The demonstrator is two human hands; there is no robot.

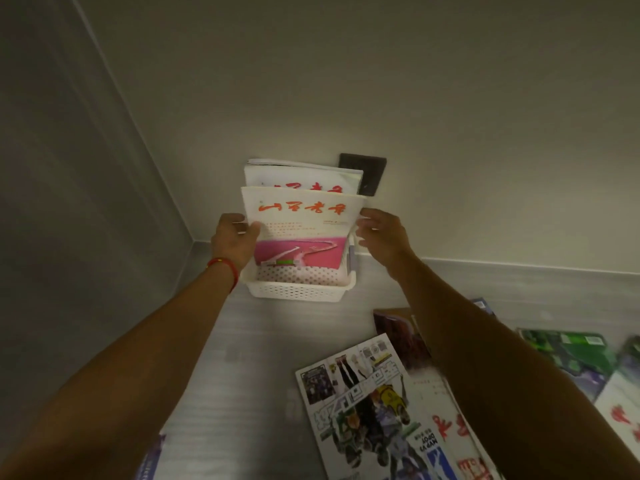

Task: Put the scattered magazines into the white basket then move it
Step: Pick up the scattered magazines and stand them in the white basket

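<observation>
A white perforated basket (298, 291) stands on the grey surface against the back wall. Upright in it are magazines; the front one is a white and pink magazine (304, 230) with red characters, and another white magazine (298, 174) stands behind it. My left hand (233, 242) grips the front magazine's left edge, thumb over the cover. My right hand (382, 233) is at its right edge with fingers spread, fingertips touching or just off the paper. Several more magazines lie scattered at lower right, among them a colourful illustrated magazine (374, 403).
A dark wall plate (367, 171) sits behind the basket. A side wall (69, 202) closes the left. Green-covered magazines (568, 351) and a dark brown one (398, 330) lie at the right. Another magazine corner (152, 459) shows at the bottom left.
</observation>
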